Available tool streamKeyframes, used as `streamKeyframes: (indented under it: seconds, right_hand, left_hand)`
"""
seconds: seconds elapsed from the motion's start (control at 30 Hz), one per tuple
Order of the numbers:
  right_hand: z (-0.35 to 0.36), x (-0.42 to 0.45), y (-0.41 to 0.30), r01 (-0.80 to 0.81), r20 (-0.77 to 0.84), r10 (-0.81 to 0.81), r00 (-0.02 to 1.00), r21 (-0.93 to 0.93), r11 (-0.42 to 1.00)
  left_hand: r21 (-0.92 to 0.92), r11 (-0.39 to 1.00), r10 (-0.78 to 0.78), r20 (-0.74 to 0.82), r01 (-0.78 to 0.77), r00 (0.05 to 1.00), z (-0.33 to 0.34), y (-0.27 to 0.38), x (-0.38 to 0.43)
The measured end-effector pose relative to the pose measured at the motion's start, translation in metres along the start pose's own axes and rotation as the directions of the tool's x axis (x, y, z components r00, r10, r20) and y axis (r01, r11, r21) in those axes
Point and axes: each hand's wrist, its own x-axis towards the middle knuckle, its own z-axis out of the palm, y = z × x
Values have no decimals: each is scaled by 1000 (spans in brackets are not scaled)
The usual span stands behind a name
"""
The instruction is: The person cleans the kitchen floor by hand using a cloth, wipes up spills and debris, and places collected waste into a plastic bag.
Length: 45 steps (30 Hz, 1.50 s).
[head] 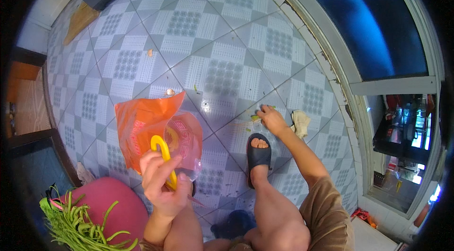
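My left hand [161,180] is closed around the yellow loop handle [162,148] of a tool; its working end is mostly hidden. An orange plastic bag [142,126] with printing sits just beyond that hand, its mouth gaping. Whether these fingers also grip the bag's edge cannot be made out. My right hand [275,121] reaches down to the tiled floor, fingers bent over green vegetable scraps [255,118]. Its fingertips are partly hidden, so a grip on a scrap is unclear. Beside its wrist lies a crumpled cream cloth [300,123].
A bundle of long green vegetable stems [83,222] rests on a pink rounded seat [117,197] at lower left. Small peel pieces [170,92] dot the patterned tile floor [220,48]. My sandalled foot [259,151] stands near the scraps. A framed glass door [372,20] borders the right.
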Motion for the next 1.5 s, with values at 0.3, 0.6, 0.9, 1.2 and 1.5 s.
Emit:
streamKeyframes:
  seconds: [0.3, 0.6, 0.9, 1.2, 1.5]
  right_hand:
    - [-10, -9, 6, -41, -22, 44, 999, 90, 995]
    - [-72, -20, -83, -56, -109, 344, 933, 897, 438]
    - [-87, 36, -220, 393, -453, -113, 884, 590, 705]
    - [-133, 2, -169, 311, -347, -57, 936, 740, 597]
    - [-10, -77, 0, -788, -481, 733, 481, 130, 602]
  left_hand:
    - [-270, 944, -225, -103, 191, 969, 12, 0, -14]
    - [-288, 934, -236, -50, 213, 970, 46, -2, -17]
    - [-227, 973, -34, 13, 36, 999, 63, 14, -7]
    - [-279, 951, -153, -43, 135, 987, 59, 18, -8]
    - [-279, 949, -196, -167, 145, 966, 31, 19, -2]
